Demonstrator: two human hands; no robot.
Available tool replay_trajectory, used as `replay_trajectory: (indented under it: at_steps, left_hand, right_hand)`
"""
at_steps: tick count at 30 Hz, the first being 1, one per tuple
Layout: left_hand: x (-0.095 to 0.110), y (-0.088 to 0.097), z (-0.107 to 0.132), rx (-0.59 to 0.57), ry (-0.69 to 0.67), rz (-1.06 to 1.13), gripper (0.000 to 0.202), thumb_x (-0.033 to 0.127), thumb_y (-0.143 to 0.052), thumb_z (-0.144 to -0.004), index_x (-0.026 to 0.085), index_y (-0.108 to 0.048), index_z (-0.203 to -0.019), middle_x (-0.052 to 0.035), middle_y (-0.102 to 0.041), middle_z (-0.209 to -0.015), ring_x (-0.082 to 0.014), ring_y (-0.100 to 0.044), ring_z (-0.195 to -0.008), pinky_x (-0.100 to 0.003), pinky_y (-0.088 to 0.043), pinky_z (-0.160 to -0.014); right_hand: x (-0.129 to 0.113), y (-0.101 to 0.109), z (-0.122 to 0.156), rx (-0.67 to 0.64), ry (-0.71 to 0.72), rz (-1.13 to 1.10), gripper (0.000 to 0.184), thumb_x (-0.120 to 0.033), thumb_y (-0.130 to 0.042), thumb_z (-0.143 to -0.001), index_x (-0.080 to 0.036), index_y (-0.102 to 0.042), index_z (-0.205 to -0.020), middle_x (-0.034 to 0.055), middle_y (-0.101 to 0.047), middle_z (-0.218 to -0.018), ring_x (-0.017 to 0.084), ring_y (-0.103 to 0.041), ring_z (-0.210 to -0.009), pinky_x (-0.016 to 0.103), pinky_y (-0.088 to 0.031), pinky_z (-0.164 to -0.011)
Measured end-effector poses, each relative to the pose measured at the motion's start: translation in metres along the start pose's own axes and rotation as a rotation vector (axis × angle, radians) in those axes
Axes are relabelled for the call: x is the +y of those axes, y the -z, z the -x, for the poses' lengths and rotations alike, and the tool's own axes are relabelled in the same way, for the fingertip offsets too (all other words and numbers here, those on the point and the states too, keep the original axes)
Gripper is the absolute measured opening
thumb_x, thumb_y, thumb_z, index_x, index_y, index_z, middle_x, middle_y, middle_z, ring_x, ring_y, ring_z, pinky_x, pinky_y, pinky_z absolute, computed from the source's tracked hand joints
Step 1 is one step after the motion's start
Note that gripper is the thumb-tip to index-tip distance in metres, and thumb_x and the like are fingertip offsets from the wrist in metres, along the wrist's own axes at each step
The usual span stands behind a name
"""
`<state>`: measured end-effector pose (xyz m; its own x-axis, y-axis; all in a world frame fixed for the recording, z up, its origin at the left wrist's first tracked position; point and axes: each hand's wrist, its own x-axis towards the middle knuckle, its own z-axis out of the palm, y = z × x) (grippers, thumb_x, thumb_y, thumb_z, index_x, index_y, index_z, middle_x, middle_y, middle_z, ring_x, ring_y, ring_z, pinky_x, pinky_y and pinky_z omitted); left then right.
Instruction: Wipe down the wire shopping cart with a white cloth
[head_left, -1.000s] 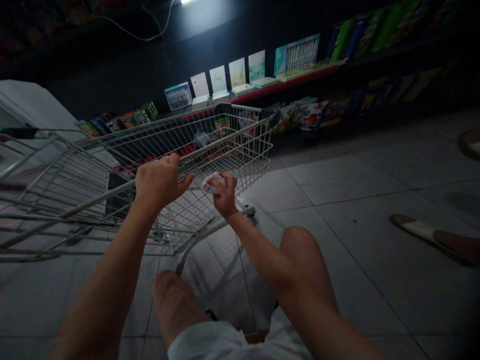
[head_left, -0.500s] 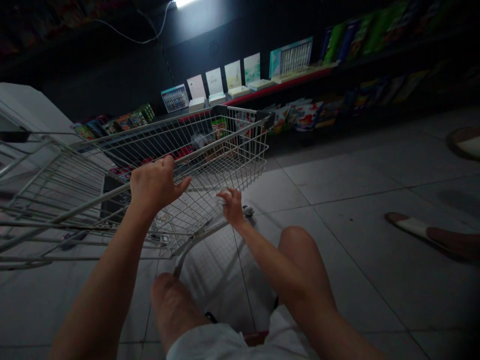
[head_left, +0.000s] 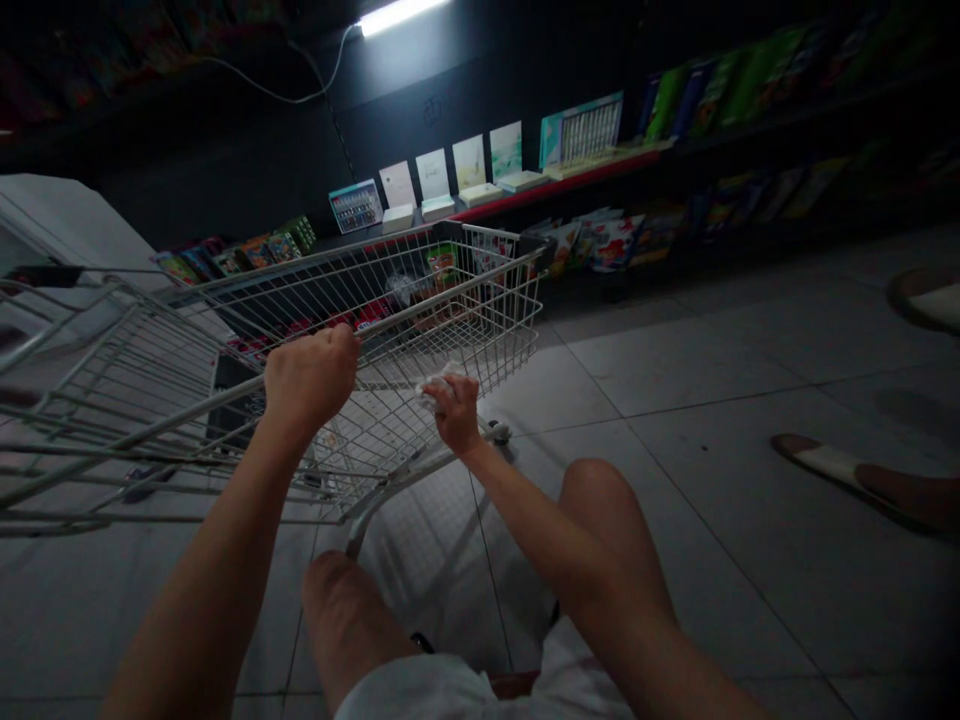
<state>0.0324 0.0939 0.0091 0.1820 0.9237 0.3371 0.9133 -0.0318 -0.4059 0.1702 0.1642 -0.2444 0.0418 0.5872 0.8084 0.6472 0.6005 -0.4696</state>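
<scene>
A metal wire shopping cart [head_left: 420, 440] stands in front of me, reaching from the left edge to the middle of the view. My left hand [head_left: 311, 375] is closed around the top rail on the cart's near side. Lower and to the right, my right hand [head_left: 456, 408] grips a crumpled white cloth [head_left: 442, 382] against the wire of the cart's side. Part of the cloth is hidden by the fingers; whether it is fabric or paper I cannot tell.
Behind the cart runs a dark shelf with upright books [head_left: 471, 170] and a red edge strip [head_left: 555, 188]. A lit tube lamp [head_left: 401, 14] hangs above. At right, another person's feet in slip-on shoes [head_left: 825, 458] stand on the tiled floor [head_left: 675, 380]. A cart wheel [head_left: 499, 432] shows below.
My right hand has shifted slightly left along the cart's side, and more of the white cloth shows. My left thumb has folded in against the rail. The view has tilted a little upward.
</scene>
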Motion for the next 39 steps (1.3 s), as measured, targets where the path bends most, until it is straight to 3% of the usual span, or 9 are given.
replay_trajectory:
  at_steps: [3, 8, 12, 17, 22, 25, 28, 33, 39]
  left_hand:
    - [-0.002, 0.000, 0.003, 0.006, 0.008, 0.003, 0.048, 0.039, -0.020, -0.100, 0.016, -0.062, -0.107, -0.0158, -0.073, -0.101, -0.0320, -0.070, -0.087, -0.037, -0.047, -0.068]
    - [-0.007, -0.001, 0.008, 0.024, -0.005, 0.003, 0.046, 0.042, -0.024, -0.099, 0.017, -0.062, -0.106, -0.0154, -0.073, -0.103, -0.0300, -0.070, -0.088, -0.035, -0.046, -0.068]
    - [-0.013, -0.003, 0.013, 0.023, -0.008, 0.003, 0.047, 0.044, -0.025, -0.099, 0.018, -0.063, -0.106, -0.0142, -0.073, -0.100, -0.0305, -0.070, -0.089, -0.035, -0.044, -0.066]
    - [-0.023, -0.004, 0.023, 0.032, 0.018, -0.004, 0.048, 0.047, -0.026, -0.099, 0.019, -0.063, -0.106, -0.0125, -0.074, -0.099, -0.0306, -0.069, -0.090, -0.034, -0.043, -0.066]
    - [-0.030, 0.003, 0.030, -0.006, 0.083, 0.019, 0.059, 0.058, -0.020, -0.098, 0.021, -0.066, -0.100, -0.0122, -0.074, -0.093, -0.0302, -0.069, -0.086, -0.034, -0.042, -0.064]
    - [-0.024, 0.007, 0.025, -0.019, 0.124, 0.037, 0.063, 0.058, -0.017, -0.098, 0.020, -0.068, -0.095, -0.0134, -0.073, -0.095, -0.0300, -0.069, -0.086, -0.034, -0.042, -0.064]
    - [-0.008, 0.010, 0.007, 0.005, 0.018, 0.096, 0.059, 0.048, -0.018, -0.099, 0.018, -0.069, -0.097, -0.0141, -0.072, -0.104, -0.0283, -0.069, -0.095, -0.033, -0.045, -0.069]
    - [0.019, 0.007, -0.029, -0.104, -0.132, 0.234, 0.053, 0.044, -0.023, -0.099, 0.020, -0.070, -0.100, -0.0120, -0.074, -0.104, -0.0252, -0.069, -0.099, -0.032, -0.048, -0.077]
    - [0.032, 0.005, -0.036, -0.091, -0.127, 0.150, 0.056, 0.049, -0.021, -0.099, 0.018, -0.065, -0.113, -0.0157, -0.074, -0.101, -0.0309, -0.071, -0.091, -0.040, -0.051, -0.076]
  right_hand:
    - [-0.006, 0.013, 0.009, -0.076, -0.019, -0.003, 0.042, -0.002, -0.051, -0.073, -0.023, -0.071, -0.104, 0.0092, -0.050, -0.111, 0.023, -0.043, -0.109, 0.041, -0.040, -0.098]
    - [-0.062, 0.057, -0.078, 0.119, 0.126, -0.042, 0.040, -0.011, -0.053, -0.083, -0.029, -0.066, -0.116, 0.0056, -0.044, -0.124, 0.025, -0.040, -0.122, 0.045, -0.038, -0.107]
    - [-0.083, 0.060, -0.119, 0.170, 0.241, 0.001, 0.039, -0.010, -0.052, -0.087, -0.033, -0.066, -0.115, 0.0028, -0.047, -0.120, 0.021, -0.040, -0.119, 0.041, -0.041, -0.107]
    - [-0.046, 0.036, -0.062, 0.093, 0.237, 0.032, 0.038, -0.007, -0.055, -0.084, -0.031, -0.072, -0.109, 0.0055, -0.053, -0.114, 0.022, -0.040, -0.112, 0.039, -0.044, -0.101]
    - [-0.016, 0.041, -0.007, -0.174, 0.233, 0.047, 0.031, -0.009, -0.057, -0.086, -0.029, -0.075, -0.102, 0.0071, -0.058, -0.109, 0.023, -0.042, -0.106, 0.036, -0.047, -0.095]
    - [-0.029, 0.059, -0.020, -0.141, 0.267, 0.025, 0.035, -0.009, -0.056, -0.086, -0.031, -0.074, -0.105, 0.0061, -0.057, -0.111, 0.023, -0.042, -0.111, 0.037, -0.047, -0.099]
    - [-0.056, 0.072, -0.057, -0.004, 0.298, 0.009, 0.037, -0.011, -0.056, -0.087, -0.033, -0.071, -0.113, 0.0051, -0.053, -0.118, 0.022, -0.041, -0.118, 0.040, -0.044, -0.106]
    - [-0.058, 0.052, -0.079, 0.065, 0.240, 0.042, 0.034, -0.014, -0.056, -0.087, -0.032, -0.069, -0.113, 0.0057, -0.051, -0.121, 0.023, -0.038, -0.118, 0.041, -0.043, -0.104]
    - [0.020, 0.016, 0.029, -0.225, -0.009, 0.030, 0.043, -0.003, -0.058, -0.075, -0.027, -0.073, -0.107, 0.0088, -0.053, -0.116, 0.024, -0.042, -0.113, 0.043, -0.040, -0.104]
